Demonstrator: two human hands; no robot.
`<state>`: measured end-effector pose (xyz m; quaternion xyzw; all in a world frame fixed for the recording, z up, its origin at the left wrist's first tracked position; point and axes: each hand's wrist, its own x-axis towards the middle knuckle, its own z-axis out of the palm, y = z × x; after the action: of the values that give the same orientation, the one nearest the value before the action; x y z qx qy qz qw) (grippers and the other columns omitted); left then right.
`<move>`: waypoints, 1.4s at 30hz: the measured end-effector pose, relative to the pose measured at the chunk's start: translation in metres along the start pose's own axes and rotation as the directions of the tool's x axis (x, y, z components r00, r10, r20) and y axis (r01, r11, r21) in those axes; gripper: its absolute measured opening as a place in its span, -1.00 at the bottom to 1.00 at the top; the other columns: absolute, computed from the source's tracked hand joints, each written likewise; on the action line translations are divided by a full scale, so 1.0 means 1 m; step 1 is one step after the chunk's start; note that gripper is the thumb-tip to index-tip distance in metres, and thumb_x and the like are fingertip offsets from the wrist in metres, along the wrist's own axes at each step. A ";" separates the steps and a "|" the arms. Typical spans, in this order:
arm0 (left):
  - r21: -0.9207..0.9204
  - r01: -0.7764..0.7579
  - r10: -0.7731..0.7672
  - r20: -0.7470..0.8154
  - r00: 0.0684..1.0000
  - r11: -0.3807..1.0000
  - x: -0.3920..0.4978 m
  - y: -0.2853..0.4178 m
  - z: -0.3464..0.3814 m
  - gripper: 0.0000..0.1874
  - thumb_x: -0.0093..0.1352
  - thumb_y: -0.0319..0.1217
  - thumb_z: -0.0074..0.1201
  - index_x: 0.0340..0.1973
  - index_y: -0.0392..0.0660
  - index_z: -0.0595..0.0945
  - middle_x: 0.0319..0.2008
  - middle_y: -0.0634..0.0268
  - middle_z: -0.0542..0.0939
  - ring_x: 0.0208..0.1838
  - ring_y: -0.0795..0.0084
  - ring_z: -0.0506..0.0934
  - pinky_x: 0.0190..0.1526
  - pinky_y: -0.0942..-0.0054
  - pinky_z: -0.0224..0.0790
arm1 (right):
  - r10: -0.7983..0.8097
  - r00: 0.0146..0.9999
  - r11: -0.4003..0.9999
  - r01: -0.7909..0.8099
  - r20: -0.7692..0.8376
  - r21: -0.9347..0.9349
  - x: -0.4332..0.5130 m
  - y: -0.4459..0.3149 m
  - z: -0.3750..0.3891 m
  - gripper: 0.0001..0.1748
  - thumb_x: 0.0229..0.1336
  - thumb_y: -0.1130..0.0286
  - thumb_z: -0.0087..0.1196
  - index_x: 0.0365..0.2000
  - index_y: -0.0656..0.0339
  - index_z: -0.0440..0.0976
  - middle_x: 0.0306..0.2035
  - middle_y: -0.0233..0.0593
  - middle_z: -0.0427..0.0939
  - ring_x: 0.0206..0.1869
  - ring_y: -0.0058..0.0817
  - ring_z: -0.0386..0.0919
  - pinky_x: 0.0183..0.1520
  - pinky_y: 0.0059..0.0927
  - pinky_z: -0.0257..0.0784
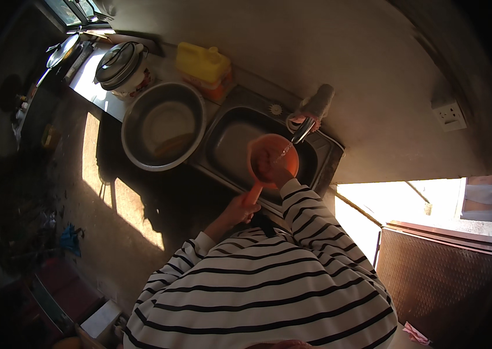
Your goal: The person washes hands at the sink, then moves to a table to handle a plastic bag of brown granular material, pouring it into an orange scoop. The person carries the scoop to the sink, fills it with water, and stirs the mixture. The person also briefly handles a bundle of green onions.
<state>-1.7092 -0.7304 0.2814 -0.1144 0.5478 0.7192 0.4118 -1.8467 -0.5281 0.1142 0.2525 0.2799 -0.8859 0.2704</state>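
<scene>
My left hand [239, 210] grips the handle of an orange plastic dipper [292, 152]. The dipper's bowl is held over the stainless steel sink [228, 131]. Reaching down inside the bowl is my right hand [274, 170]; its fingers are dim and blurred, so whether they hold anything cannot be made out. Water runs from the metal faucet [303, 130] into the dipper beside that hand. A cloth [321, 102] is wrapped around the upper part of the faucet.
Left of the sink sits a large metal basin [165, 115]. Behind it stand a yellow jug [200, 61] and a lidded rice cooker [123, 72]. A wall socket [449, 115] is on the right, above an open doorway and a brown textured door panel [433, 270]. A blue bag [71, 239] lies on the floor.
</scene>
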 end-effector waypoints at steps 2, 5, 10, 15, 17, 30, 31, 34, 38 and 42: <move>0.005 -0.005 0.005 -0.001 1.000 1.000 0.001 -0.001 0.000 -0.55 0.37 -0.41 0.20 0.11 -0.25 0.43 -0.56 0.37 0.44 -0.60 0.59 0.39 -0.58 0.55 0.28 | -0.070 0.997 0.990 0.072 -0.023 0.122 0.001 0.002 0.000 -0.77 0.39 0.29 -0.09 -0.14 0.20 0.47 -0.32 -0.20 0.56 -0.34 -0.31 0.60 -0.35 -0.27 0.60; -0.001 -0.007 0.007 0.011 1.000 1.000 0.002 -0.002 -0.001 -0.57 0.36 -0.39 0.22 0.08 -0.25 0.44 -0.57 0.38 0.45 -0.60 0.61 0.39 -0.58 0.56 0.29 | -0.147 0.989 0.970 0.150 -0.031 0.193 -0.004 0.009 0.007 -0.77 0.37 0.37 -0.05 -0.07 0.24 0.47 -0.17 -0.15 0.59 -0.16 -0.27 0.61 -0.10 -0.24 0.62; 0.001 0.012 -0.012 0.020 1.000 1.000 0.002 -0.001 0.000 -0.63 0.37 -0.39 0.21 0.01 -0.24 0.46 -0.58 0.39 0.45 -0.61 0.61 0.39 -0.58 0.56 0.27 | -0.114 0.989 0.975 0.093 0.096 0.204 -0.023 0.009 0.014 -0.70 0.39 0.36 -0.13 0.02 0.24 0.42 -0.08 -0.02 0.58 -0.02 -0.10 0.58 0.10 -0.01 0.55; 0.005 -0.004 0.003 0.049 0.999 1.000 0.001 -0.003 0.001 -0.63 0.37 -0.40 0.21 0.02 -0.25 0.46 -0.57 0.39 0.45 -0.60 0.61 0.39 -0.58 0.57 0.26 | 0.079 0.989 0.982 -0.057 -0.122 0.179 -0.035 0.006 0.017 -0.68 0.42 0.26 -0.20 0.02 0.16 0.43 -0.08 -0.13 0.58 -0.04 -0.15 0.58 0.06 -0.08 0.57; 0.020 -0.008 0.007 0.046 0.999 1.000 0.002 -0.005 0.001 -0.61 0.37 -0.41 0.21 0.04 -0.26 0.46 -0.57 0.40 0.44 -0.59 0.61 0.39 -0.58 0.57 0.26 | -0.033 0.999 0.964 0.022 0.039 0.263 -0.036 0.009 0.021 -0.68 0.44 0.23 -0.22 -0.03 0.13 0.45 -0.12 -0.20 0.59 -0.09 -0.25 0.59 0.00 -0.20 0.58; 0.023 -0.027 0.027 0.038 0.999 0.999 0.007 -0.009 0.002 -0.62 0.35 -0.42 0.21 0.01 -0.27 0.46 -0.58 0.37 0.44 -0.63 0.57 0.39 -0.61 0.52 0.26 | -0.290 0.887 0.954 0.241 -0.359 -0.177 -0.020 0.017 0.027 -0.71 0.45 0.29 -0.18 -0.02 0.16 0.47 -0.29 -0.27 0.57 -0.37 -0.36 0.58 -0.45 -0.43 0.53; 0.028 -0.029 0.028 0.037 0.999 0.999 0.006 -0.008 0.002 -0.63 0.35 -0.42 0.21 0.00 -0.27 0.46 -0.58 0.37 0.44 -0.63 0.58 0.39 -0.61 0.53 0.25 | -0.516 0.835 0.789 0.377 -0.191 -0.485 -0.020 0.018 0.024 -0.71 0.45 0.31 -0.20 -0.03 0.17 0.47 -0.27 -0.26 0.57 -0.34 -0.37 0.58 -0.41 -0.42 0.55; 0.005 -0.021 0.021 0.045 0.999 1.000 0.003 -0.005 0.004 -0.62 0.35 -0.42 0.22 0.00 -0.26 0.46 -0.58 0.38 0.44 -0.63 0.59 0.39 -0.61 0.54 0.25 | -0.658 0.752 0.538 0.498 0.030 -0.680 -0.026 0.019 0.019 -0.71 0.44 0.39 -0.24 -0.02 0.20 0.46 -0.20 -0.22 0.56 -0.23 -0.36 0.59 -0.25 -0.36 0.61; 0.036 0.005 -0.007 0.061 0.998 0.999 -0.002 0.000 0.005 -0.65 0.38 -0.40 0.18 0.01 -0.25 0.45 -0.52 0.38 0.45 -0.56 0.62 0.40 -0.55 0.59 0.25 | -0.236 0.916 0.969 0.248 -0.325 -0.005 -0.032 0.010 0.030 -0.68 0.41 0.45 -0.21 0.06 0.21 0.44 -0.09 -0.15 0.58 -0.09 -0.29 0.60 -0.06 -0.26 0.59; 0.056 -0.002 -0.001 0.045 0.999 0.998 -0.005 0.001 0.007 -0.65 0.38 -0.40 0.18 0.00 -0.25 0.46 -0.53 0.39 0.45 -0.56 0.62 0.40 -0.55 0.58 0.25 | -0.461 0.879 0.684 0.265 -0.121 -0.679 -0.046 0.001 0.040 -0.66 0.36 0.39 -0.13 0.08 0.17 0.45 -0.03 -0.14 0.58 0.00 -0.22 0.57 0.06 -0.21 0.49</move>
<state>-1.7050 -0.7269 0.2874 -0.0866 0.5582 0.7062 0.4268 -1.8246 -0.5390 0.1700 0.2064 0.6470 -0.7251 0.1143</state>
